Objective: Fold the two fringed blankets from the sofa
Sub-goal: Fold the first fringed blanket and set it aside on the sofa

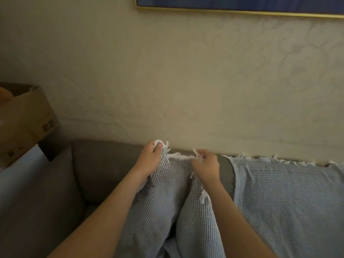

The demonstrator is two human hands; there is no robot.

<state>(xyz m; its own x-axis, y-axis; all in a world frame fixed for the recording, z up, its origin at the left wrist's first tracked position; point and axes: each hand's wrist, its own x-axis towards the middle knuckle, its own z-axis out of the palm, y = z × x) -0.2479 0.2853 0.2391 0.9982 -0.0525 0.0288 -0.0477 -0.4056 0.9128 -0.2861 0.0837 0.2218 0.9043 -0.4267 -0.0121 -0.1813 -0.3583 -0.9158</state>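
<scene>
Your left hand (151, 158) and right hand (206, 165) each pinch the raised blanket (163, 211)'s fringed top edge; the second blanket (288, 198) drapes the sofa (104, 164) right.

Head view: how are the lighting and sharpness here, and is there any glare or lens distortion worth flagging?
Head view: dim, warm light, no glare, with the sofa and the deep fold in the held blanket in shadow; head view: slightly soft, though the weave, the left hand and the right hand read clearly; head view: wide-angle bending tilts the picture frame and the cardboard box.
</scene>
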